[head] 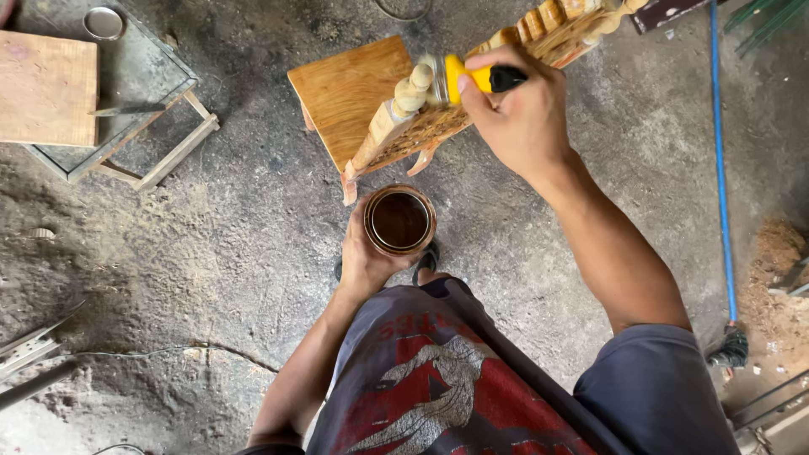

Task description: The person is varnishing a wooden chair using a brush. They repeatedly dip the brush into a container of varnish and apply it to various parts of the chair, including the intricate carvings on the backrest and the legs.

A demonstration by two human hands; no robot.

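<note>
Overhead view of a workshop with a rough, grey concrete floor [227, 253], dusty and uneven. At far left, one unfinished wooden board [46, 88] lies on a low glass-topped frame table [139, 80]; one small round metal lid [104, 23] rests at the table's far corner. Left of centre, one square wooden stool top [341, 97], varnished amber, stands on the floor. The left hand [364, 261] cups one round tin [399, 221] from below, its fingers wrapped about the wall; the tin is open and holds a dark brown liquid. Just above the tin, one carved wooden piece with turned spindles [421, 118] lies slantwise across the stool, its lower end close to the tin's rim. The right hand [518, 118] is closed around one paintbrush with a yellow and black handle [480, 77], whose bristles touch the carved piece. At right, one blue pole [720, 152] runs down the floor to a dark mop head, and a heap of sawdust [775, 253] lies at the far right edge.
</note>
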